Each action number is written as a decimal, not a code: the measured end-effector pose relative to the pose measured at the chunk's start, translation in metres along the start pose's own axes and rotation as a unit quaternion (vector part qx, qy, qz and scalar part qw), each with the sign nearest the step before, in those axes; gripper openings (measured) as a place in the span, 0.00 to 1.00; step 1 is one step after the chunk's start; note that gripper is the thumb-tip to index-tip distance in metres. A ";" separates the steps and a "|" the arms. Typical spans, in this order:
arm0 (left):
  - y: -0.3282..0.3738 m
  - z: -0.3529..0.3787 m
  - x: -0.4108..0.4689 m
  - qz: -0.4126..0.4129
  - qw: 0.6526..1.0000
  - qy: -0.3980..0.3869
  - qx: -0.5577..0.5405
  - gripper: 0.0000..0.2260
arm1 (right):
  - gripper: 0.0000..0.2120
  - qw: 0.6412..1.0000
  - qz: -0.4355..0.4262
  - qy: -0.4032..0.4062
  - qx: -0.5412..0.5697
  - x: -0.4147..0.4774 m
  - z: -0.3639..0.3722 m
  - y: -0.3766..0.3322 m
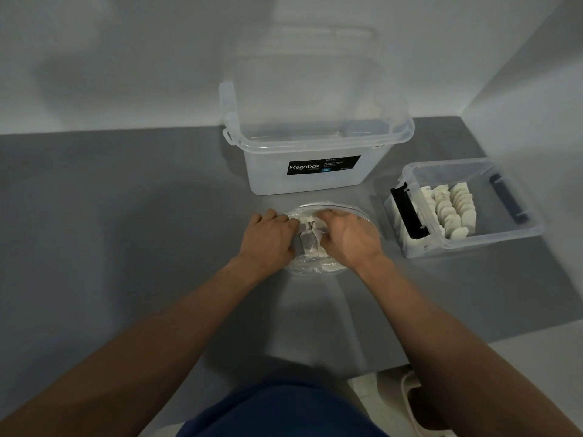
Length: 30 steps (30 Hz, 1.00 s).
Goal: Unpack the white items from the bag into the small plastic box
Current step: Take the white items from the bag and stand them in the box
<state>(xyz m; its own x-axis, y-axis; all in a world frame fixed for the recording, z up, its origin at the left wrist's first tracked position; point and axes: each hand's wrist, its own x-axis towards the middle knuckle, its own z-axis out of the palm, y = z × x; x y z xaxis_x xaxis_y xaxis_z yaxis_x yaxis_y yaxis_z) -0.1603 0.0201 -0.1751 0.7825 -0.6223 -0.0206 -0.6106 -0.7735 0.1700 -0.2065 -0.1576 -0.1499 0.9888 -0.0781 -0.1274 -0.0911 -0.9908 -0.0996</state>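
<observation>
While both hands closed on its mouth, the crumpled clear plastic bag [358, 216] lay on the grey table [126, 216], just in front of the large clear storage box with a black Megabox label [315, 146]. The left hand [268, 238] gripped the bag's left edge with curled fingers. The right hand [347, 236] curled its fingers over the opposite edge, pinching the plastic. Between the two hands, flat white items [310, 244] showed inside the bag, jumbled together. To the front right of the storage box, apart from it, stood the small clear plastic box with dark latches [492, 241]. It held more white pieces [454, 209], standing on edge in rows.
</observation>
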 end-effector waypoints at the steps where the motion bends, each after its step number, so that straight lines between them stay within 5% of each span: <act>1: 0.001 0.001 0.000 0.004 1.000 0.004 0.000 0.11 | 0.19 1.000 0.000 0.005 -0.005 0.001 0.000 -0.001; 12: -0.004 -0.003 -0.003 0.007 1.000 0.000 -0.030 0.12 | 0.11 0.997 -0.014 -0.006 -0.072 0.019 -0.006 -0.017; 17: -0.007 -0.014 -0.004 -0.031 0.985 -0.008 -0.170 0.17 | 0.13 0.994 -0.072 0.058 -0.059 -0.002 -0.008 -0.014; 21: -0.003 -0.037 -0.016 -0.070 0.937 -0.009 -0.341 0.14 | 0.10 0.981 -0.132 0.140 0.012 -0.027 -0.009 -0.007; 23: -0.001 -0.050 -0.026 -0.134 0.872 -0.020 -0.471 0.10 | 0.09 0.967 -0.156 0.193 0.053 -0.040 -0.012 -0.002; 27: 0.005 -0.070 -0.039 -0.233 0.602 -0.180 -0.742 0.13 | 0.12 0.926 -0.231 0.287 0.081 -0.057 -0.017 0.001; 30: 0.008 -0.071 -0.042 -0.203 0.524 -0.216 -0.799 0.18 | 0.12 0.903 -0.297 0.303 0.072 -0.061 -0.021 -0.001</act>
<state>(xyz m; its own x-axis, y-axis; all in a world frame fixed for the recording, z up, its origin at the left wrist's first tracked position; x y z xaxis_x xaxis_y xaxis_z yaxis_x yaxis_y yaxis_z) -0.1891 0.0483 -0.1034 0.4978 -0.6814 -0.5366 0.7457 0.0204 0.6659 -0.2643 -0.1540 -0.1211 0.7473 0.3731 0.5499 0.5053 -0.8565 -0.1056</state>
